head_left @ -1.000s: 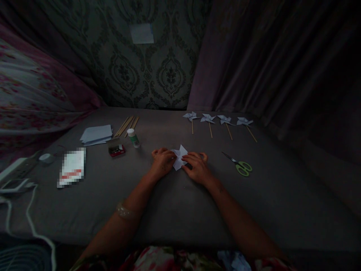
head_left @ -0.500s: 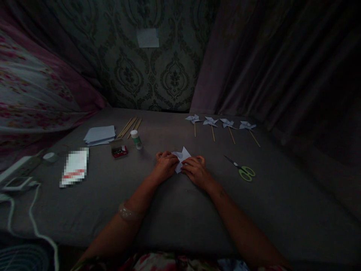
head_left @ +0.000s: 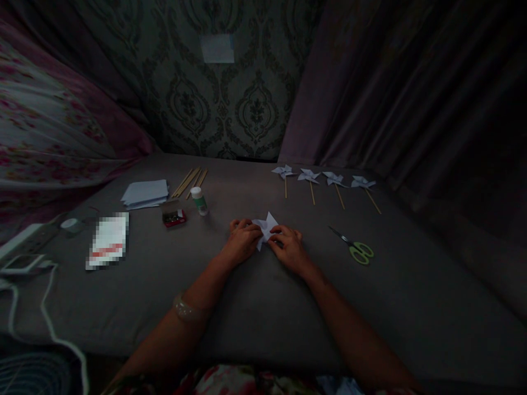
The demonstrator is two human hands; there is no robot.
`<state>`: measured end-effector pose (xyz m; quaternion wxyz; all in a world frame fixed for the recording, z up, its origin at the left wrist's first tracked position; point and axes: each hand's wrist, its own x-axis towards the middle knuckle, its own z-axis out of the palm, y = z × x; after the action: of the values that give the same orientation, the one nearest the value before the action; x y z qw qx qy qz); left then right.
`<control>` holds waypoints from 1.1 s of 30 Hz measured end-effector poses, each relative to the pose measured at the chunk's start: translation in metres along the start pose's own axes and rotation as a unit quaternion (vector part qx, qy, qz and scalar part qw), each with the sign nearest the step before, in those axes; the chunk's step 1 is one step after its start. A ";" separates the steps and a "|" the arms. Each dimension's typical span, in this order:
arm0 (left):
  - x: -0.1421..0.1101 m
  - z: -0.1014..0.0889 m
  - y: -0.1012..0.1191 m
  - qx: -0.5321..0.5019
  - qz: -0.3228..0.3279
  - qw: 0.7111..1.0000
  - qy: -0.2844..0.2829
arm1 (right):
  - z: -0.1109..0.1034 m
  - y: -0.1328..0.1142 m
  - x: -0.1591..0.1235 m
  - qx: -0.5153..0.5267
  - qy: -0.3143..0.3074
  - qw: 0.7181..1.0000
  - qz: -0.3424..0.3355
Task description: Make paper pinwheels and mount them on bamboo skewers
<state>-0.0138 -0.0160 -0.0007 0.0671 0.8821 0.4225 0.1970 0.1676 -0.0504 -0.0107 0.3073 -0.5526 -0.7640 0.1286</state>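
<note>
A white paper pinwheel [head_left: 265, 226] without a stick lies on the grey cloth between my hands, its blades folded and one point sticking up at the back. My left hand [head_left: 244, 240] is closed on its left side, fingers pressed onto the paper. From the right, my right hand [head_left: 287, 246] pinches the paper's edge between thumb and fingertips. The fingers partly cover the blades. Green-handled scissors [head_left: 353, 247] lie to the right of my right hand, blades pointing away to the left.
Several finished pinwheels on sticks [head_left: 309, 176] lie at the back right. At the back left are wooden sticks [head_left: 188, 182], a paper stack [head_left: 146, 193], a glue bottle [head_left: 199, 201] and a small open red box [head_left: 173, 216]. A power strip [head_left: 28, 241] with cables sits far left.
My right hand's fingers have drawn slightly right and curled into a pinch, baring more of the paper's middle. My left hand stays on the paper. The view has tilted slightly.
</note>
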 end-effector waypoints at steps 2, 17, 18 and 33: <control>0.000 0.000 0.001 0.001 0.000 1.000 0.000 | 0.003 -0.001 0.002 0.009 0.014 1.000 0.022; 0.000 -0.002 0.003 0.009 0.017 1.000 0.005 | 0.015 -0.004 0.013 -0.013 0.074 0.990 0.117; -0.001 -0.001 0.003 0.008 0.018 1.000 0.006 | 0.015 -0.004 0.013 -0.018 0.071 0.990 0.120; -0.001 -0.001 0.003 0.007 0.016 1.000 -0.002 | 0.015 0.002 0.018 -0.046 0.049 0.992 0.111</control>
<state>-0.0124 -0.0182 0.0005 0.0580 0.8898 0.4093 0.1935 0.1561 -0.0304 -0.0177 0.3021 -0.6529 -0.6875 0.0994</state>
